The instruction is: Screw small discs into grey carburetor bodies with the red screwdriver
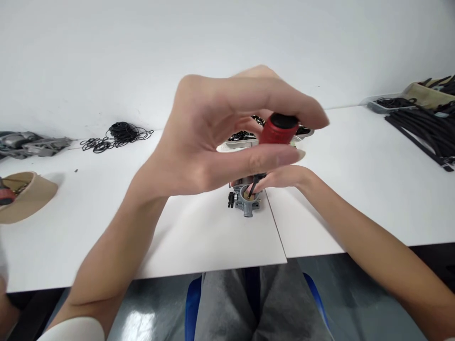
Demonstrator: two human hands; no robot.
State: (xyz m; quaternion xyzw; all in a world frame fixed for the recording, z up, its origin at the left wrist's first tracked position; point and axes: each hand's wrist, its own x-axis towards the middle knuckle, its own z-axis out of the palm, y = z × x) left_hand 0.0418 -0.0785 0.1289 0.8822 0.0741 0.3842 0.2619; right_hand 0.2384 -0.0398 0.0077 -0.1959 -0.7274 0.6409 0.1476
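Note:
High in front of me, my left hand point(227, 128) is closed on a screwdriver point(279, 130) with a red handle and black end cap. Its dark shaft slants down to a small grey metal throttle body point(248, 208) on the white table. The tip sits inside the round bore, by a brass-coloured plate. Low behind the left hand, my right hand point(284, 177) grips the throttle body from the right, a fingertip at the bore beside the shaft. The left hand hides part of the right fingers. A black fitting point(231, 199) sticks out of the throttle body's left side.
Trays of small dark metal parts point(241, 136) stand behind my hands. On the left lie a beige container point(31, 199), black cord point(122, 133) and grey parts point(31, 143). Black strips point(423, 135) and bins point(412, 94) are at right. A seam crosses the table point(213, 241).

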